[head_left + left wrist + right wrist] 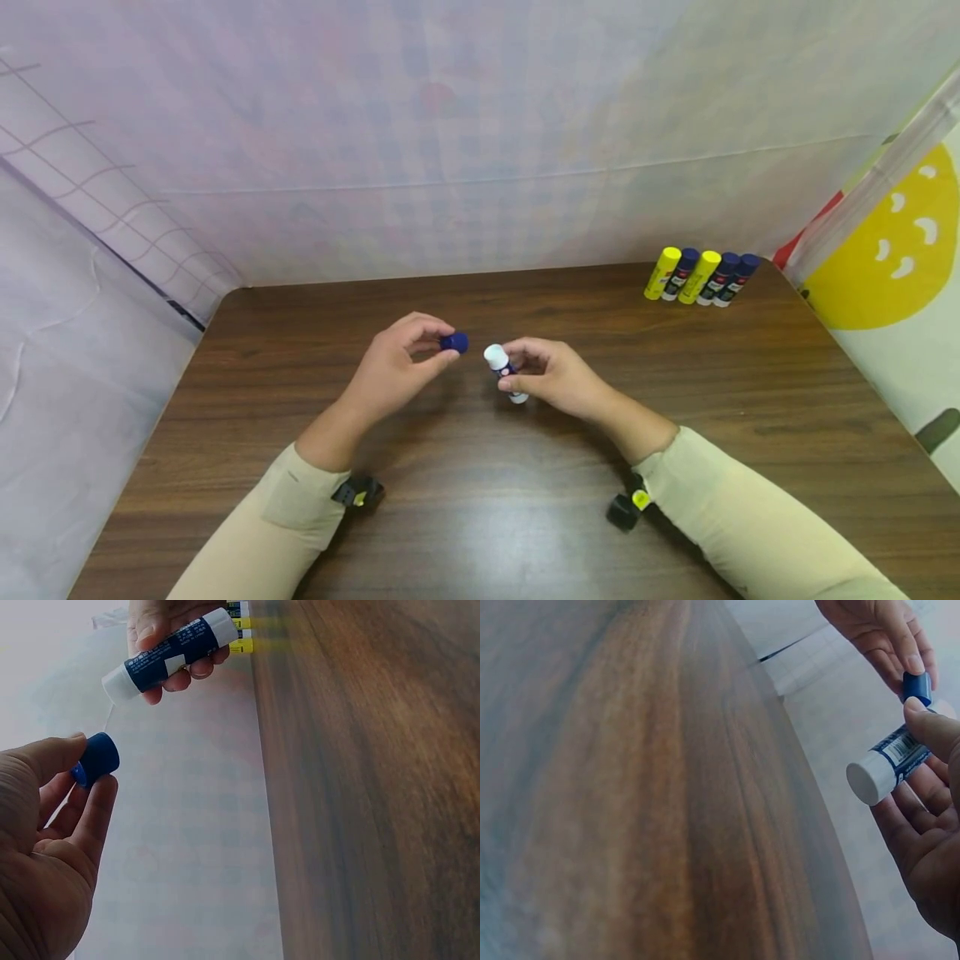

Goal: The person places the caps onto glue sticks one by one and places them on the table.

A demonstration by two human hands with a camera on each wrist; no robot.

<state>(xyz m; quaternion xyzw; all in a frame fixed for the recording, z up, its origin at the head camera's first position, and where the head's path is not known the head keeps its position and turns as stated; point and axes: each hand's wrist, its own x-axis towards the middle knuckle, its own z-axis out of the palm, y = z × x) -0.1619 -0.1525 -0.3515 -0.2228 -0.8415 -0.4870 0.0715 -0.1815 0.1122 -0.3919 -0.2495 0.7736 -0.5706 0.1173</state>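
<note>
Between thumb and fingers, my left hand (397,362) pinches a dark blue cap (454,342). My right hand (558,377) grips a glue stick (517,390) with a navy label, a white base and a bare white top end. The cap is apart from the glue stick, a short gap to the left of its uncapped end. In the left wrist view the glue stick (174,658) lies tilted in the right fingers, above the cap (100,759). The right wrist view shows its flat white base (866,780) toward the camera.
Several capped glue sticks stand in a row at the back right of the wooden table (480,533): yellow ones (663,273) and navy ones with blue caps (737,280). A pale patterned curtain (420,150) hangs behind the table's back edge.
</note>
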